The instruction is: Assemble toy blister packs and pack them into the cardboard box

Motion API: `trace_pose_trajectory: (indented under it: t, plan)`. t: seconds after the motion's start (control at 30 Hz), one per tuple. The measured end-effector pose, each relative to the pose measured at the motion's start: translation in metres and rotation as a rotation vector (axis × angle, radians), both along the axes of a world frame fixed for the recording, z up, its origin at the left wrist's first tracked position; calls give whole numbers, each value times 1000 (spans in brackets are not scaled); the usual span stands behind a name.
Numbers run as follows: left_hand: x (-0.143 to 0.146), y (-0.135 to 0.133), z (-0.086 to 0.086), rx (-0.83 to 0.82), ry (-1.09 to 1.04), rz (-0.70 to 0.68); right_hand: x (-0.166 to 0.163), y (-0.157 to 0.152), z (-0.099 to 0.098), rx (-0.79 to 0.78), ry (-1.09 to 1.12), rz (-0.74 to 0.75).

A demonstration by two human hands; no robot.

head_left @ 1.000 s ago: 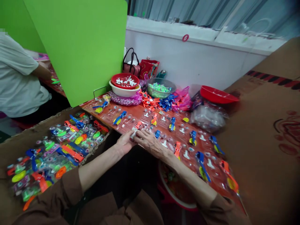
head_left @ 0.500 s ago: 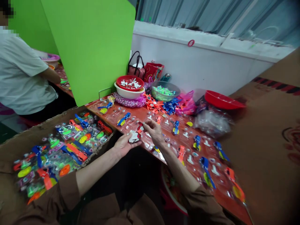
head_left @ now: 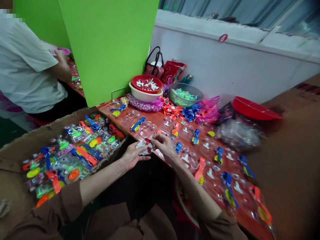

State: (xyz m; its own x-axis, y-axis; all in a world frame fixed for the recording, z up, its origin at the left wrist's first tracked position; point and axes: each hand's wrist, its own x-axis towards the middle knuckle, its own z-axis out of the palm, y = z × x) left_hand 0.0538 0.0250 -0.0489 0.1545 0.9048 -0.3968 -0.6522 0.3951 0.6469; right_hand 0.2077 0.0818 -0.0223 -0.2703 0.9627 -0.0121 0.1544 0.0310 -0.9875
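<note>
My left hand (head_left: pixel 131 155) lies palm up at the near edge of the red table (head_left: pixel 160 120), cupping a handful of small white and red plastic toy parts (head_left: pixel 143 146). My right hand (head_left: pixel 162 144) is pinched over those parts, its fingertips touching them. Clear blister trays (head_left: pixel 190 156) with blue and orange toy launchers cover the table to the right of my hands.
A cardboard box (head_left: pixel 15 150) of packed toys sits at my left. Behind are a red dish (head_left: pixel 147 83) of white parts on a white bowl, a clear bowl (head_left: pixel 185 94) of green parts, a red basin (head_left: pixel 255 109), bags and a green divider (head_left: pixel 107 46). Another person (head_left: pixel 27 70) works beyond it.
My hands have lifted off the tray. My left hand turned palm up with small parts in it, and my right hand came over to pick at them. The camera shifted left.
</note>
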Motion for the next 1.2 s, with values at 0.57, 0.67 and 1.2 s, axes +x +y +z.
trace_pose_trajectory:
  t: [0.57, 0.67, 1.2]
  plan:
    - [-23, -18, -9, -43, 53, 38, 1, 84, -19, 330, -271, -91]
    - [-29, -14, -8, -48, 55, 60, -10, 100, -33, 333, -398, -43]
    - [-29, -4, -3, -56, 65, 83, -2, 102, -22, 562, -619, 40]
